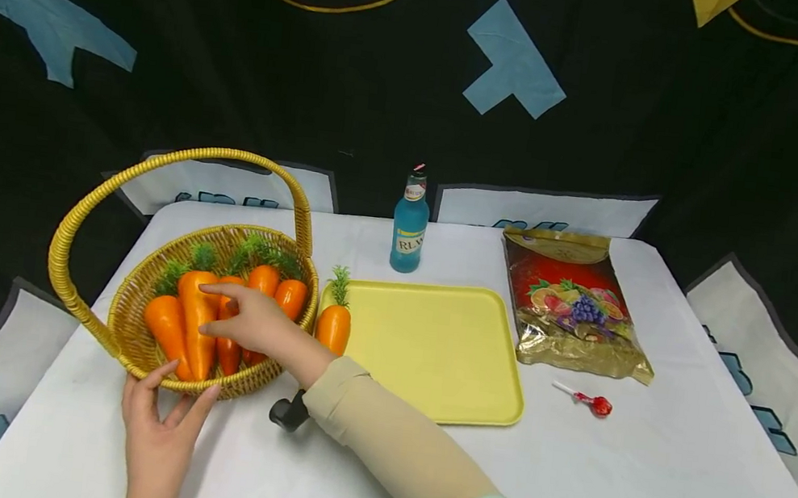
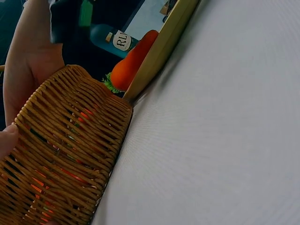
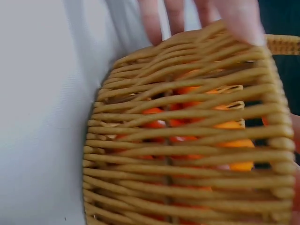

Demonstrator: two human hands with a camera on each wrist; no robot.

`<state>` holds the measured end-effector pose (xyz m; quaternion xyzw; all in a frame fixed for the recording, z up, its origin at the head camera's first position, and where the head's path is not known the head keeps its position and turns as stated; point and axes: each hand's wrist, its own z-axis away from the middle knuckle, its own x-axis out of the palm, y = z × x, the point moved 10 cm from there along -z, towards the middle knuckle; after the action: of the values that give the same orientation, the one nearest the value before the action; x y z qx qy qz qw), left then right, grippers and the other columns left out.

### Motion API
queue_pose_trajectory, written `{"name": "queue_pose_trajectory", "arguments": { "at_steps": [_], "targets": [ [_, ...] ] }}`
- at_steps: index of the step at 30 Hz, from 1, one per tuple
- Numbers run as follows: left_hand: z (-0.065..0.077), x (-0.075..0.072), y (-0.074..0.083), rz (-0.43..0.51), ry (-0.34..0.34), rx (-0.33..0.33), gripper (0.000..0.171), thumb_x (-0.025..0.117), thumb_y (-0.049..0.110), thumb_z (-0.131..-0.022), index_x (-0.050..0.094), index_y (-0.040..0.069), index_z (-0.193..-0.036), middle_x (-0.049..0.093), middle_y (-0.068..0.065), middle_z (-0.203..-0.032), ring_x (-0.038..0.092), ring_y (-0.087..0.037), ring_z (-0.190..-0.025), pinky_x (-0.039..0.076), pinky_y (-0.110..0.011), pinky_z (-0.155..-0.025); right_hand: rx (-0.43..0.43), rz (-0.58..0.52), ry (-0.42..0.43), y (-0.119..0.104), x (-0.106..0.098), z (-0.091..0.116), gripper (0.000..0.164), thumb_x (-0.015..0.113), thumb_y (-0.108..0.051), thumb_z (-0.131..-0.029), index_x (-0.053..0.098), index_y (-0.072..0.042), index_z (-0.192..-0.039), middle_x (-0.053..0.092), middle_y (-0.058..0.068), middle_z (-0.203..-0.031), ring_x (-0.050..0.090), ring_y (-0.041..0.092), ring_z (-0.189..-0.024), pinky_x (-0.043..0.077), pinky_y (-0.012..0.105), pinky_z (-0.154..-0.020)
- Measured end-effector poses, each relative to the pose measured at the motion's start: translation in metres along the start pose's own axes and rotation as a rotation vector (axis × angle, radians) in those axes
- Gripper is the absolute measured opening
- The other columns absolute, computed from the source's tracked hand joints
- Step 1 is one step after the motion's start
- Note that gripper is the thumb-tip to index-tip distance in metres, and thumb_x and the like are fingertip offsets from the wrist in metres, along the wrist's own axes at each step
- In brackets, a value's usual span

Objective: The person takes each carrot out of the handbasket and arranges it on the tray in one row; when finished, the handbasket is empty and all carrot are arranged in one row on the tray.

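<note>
A yellow wicker basket (image 1: pixel 257 380) with a tall arched handle holds several orange carrots (image 1: pixel 195 309) with green tops. My left hand (image 1: pixel 160 435) holds the basket's near rim, fingertips at the edge and thumb to the right. Over the basket reaches my right hand (image 1: pixel 256 321), index finger and thumb spread apart above a large carrot in the middle. The left wrist view shows the basket's woven side (image 2: pixel 70 140) close up, a thumb (image 2: pixel 8 139) at its rim. In the right wrist view, fingers (image 3: pixel 174 16) lie against the wicker, with carrots showing through the gaps.
Right of the basket lies a yellow tray (image 1: pixel 431 358), a single carrot (image 1: pixel 334 328) on its left edge. A blue bottle (image 1: pixel 409 230) stands behind it. Farther right are a red and gold bag (image 1: pixel 575 308) and a red lollipop (image 1: pixel 598 405). A white cloth (image 1: pixel 637 485) covers the table.
</note>
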<state>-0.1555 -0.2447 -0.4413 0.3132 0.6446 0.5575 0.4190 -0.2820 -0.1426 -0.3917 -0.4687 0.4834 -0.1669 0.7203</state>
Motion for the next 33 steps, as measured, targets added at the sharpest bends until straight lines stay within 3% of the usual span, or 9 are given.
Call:
{"name": "queue_pose_trajectory", "arguments": {
  "at_steps": [7,13,20,27,33],
  "targets": [
    [0.005,0.003,0.003,0.006,0.004,0.028,0.062,0.072,0.000,-0.085,0.041,0.003,-0.138,0.003,0.002,-0.157,0.017,-0.021,-0.142,0.043,-0.001,-0.081,-0.017,0.066,-0.031,-0.002,0.017,-0.005,0.047,0.074,-0.026,-0.087,0.060,-0.033,-0.131,0.061,-0.012,-0.123,0.055,0.003,-0.088,0.044,0.011,-0.066],
    [0.008,0.008,0.008,0.020,-0.011,0.066,0.061,0.072,-0.001,-0.084,0.042,0.002,-0.138,0.005,-0.001,-0.157,0.017,-0.022,-0.141,0.042,0.000,-0.081,-0.073,0.277,-0.059,-0.013,0.030,-0.004,0.038,0.070,-0.025,-0.090,0.064,-0.033,-0.127,0.068,-0.013,-0.103,0.051,0.003,-0.069,0.040,0.009,-0.055],
    [0.008,0.010,0.013,-0.013,-0.015,0.106,0.060,0.072,-0.004,-0.084,0.043,0.001,-0.136,0.006,-0.003,-0.157,0.017,-0.025,-0.141,0.042,-0.001,-0.082,-0.123,0.457,-0.012,-0.019,0.034,-0.003,0.042,0.073,-0.022,-0.087,0.064,-0.034,-0.127,0.067,-0.017,-0.103,0.051,0.002,-0.097,0.036,0.008,-0.061],
    [0.006,0.007,0.010,-0.030,-0.015,0.058,0.062,0.072,0.002,-0.085,0.041,0.003,-0.139,0.001,0.001,-0.157,0.017,-0.021,-0.140,0.042,0.000,-0.082,-0.140,0.402,0.094,-0.023,0.024,-0.001,0.043,0.074,-0.021,-0.086,0.064,-0.030,-0.126,0.063,-0.011,-0.112,0.049,0.004,-0.094,0.037,0.009,-0.056],
    [0.004,0.000,0.009,-0.052,0.003,0.035,0.062,0.072,0.003,-0.086,0.040,0.003,-0.139,0.001,0.003,-0.157,0.016,-0.019,-0.141,0.042,-0.001,-0.083,-0.206,0.332,0.152,-0.033,0.019,0.001,0.044,0.073,-0.022,-0.087,0.062,-0.029,-0.129,0.061,-0.008,-0.113,0.047,0.003,-0.095,0.037,0.007,-0.061]
  ]
}}
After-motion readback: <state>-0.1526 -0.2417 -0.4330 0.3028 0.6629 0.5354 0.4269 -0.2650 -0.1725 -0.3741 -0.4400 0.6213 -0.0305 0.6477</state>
